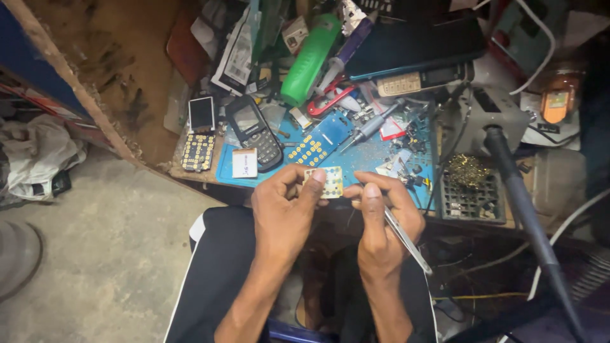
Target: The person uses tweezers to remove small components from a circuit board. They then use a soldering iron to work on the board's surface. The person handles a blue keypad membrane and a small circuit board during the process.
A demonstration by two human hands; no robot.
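Left hand (283,213) pinches keypad board (330,182); right hand (384,222) grips, seemingly, tweezers (406,240).

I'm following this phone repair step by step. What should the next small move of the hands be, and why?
Probably bring the tip of the tweezers onto the small keypad board. The left hand pinches that board over the blue mat, and the right hand grips the tweezers beside it, tip hidden behind the fingers.
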